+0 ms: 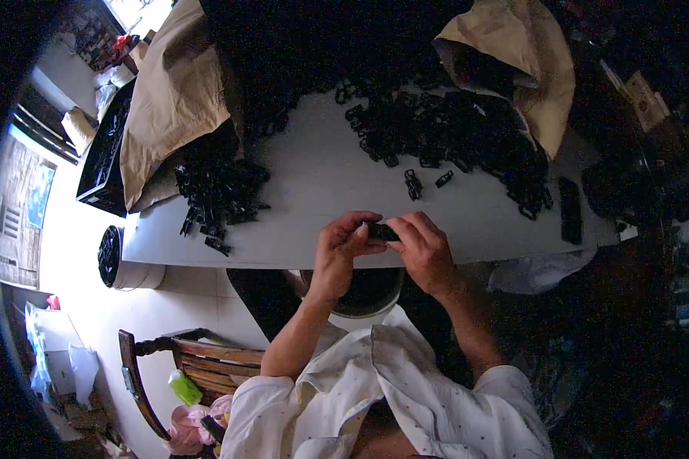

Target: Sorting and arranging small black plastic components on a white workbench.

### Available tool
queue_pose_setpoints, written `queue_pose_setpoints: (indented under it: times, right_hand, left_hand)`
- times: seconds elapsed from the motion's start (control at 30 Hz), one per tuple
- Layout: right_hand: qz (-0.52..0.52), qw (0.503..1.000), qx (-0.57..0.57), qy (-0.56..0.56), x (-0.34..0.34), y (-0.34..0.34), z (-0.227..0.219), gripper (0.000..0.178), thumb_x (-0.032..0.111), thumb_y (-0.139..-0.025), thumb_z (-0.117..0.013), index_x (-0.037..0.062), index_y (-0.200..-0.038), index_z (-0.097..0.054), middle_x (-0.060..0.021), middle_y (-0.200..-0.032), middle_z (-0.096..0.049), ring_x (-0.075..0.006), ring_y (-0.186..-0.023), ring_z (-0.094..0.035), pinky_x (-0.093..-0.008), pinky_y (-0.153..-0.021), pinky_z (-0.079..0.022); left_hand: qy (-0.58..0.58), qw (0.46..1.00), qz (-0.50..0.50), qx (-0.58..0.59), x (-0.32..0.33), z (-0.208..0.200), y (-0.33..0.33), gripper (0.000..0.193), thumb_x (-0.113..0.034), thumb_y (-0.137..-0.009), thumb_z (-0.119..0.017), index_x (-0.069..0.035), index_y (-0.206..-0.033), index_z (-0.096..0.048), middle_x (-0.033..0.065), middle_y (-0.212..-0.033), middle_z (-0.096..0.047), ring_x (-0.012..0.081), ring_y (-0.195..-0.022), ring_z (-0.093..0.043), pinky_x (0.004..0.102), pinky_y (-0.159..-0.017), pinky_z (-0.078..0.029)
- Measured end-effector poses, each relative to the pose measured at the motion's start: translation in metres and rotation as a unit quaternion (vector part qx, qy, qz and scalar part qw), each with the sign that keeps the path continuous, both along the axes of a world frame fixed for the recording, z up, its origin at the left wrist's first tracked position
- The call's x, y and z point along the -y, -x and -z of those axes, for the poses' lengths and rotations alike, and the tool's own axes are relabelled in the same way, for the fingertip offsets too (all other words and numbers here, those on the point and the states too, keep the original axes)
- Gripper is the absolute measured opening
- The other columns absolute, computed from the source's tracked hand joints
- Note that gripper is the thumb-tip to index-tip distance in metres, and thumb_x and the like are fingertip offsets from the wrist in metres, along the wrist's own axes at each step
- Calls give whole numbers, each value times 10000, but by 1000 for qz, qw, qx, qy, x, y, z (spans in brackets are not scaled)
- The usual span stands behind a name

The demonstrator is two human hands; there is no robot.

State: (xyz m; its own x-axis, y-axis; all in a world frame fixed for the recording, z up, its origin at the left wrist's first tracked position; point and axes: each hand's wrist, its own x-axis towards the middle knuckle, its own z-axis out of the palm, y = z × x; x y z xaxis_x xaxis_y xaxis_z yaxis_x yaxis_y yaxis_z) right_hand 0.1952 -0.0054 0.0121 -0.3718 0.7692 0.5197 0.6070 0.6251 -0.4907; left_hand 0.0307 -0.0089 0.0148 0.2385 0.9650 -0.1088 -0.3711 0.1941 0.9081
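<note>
Between my two hands, just above the front edge of the white table point(314, 195), is a small black part point(380, 232); its exact kind is too dark to make out. My left hand point(341, 249) is closed on its left end, thumb on top. The fingertips of my right hand point(423, 251) pinch its right end. Beyond them lie two loose black pieces point(413, 184) on the tabletop. A wide heap of small black frame-like parts point(436, 126) spreads across the far right, and another pile of black parts point(218, 183) lies at the left.
Brown paper sacks point(172, 107) point(543, 76) stand open at the table's far left and far right. A black crate point(107, 153) and a bucket of black pieces point(130, 264) are off the left edge. A wooden chair point(207, 359) is at lower left; a bucket point(364, 294) sits below the front edge.
</note>
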Motion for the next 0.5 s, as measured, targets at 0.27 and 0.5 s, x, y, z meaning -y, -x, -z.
queue_pose_setpoints:
  times: [0.27,0.5]
  right_hand:
    - [25,1000,-4,5,8,7,2,364,-52,-625,-660,-24,-960,-519,-125,-868,-477,-289,-772,-549,-367,-606,-465]
    - [57,998,8,24,27,18,15,269,-9,-731,-542,-41,-996,-509,-169,-938,-485,-337,-808,-547,-380,-657,-475]
  left_hand:
    - [-110,966,-55,-228,8,0,-11,217,-104,-839,-505,15,-1012,-561,98,-945,-604,174,-849,-581,281,-755,-457]
    - [-109,941,-55,-317,15,0,-13,210,38,-748,-543,13,-954,-575,86,-918,-612,165,-841,-573,287,-756,-445]
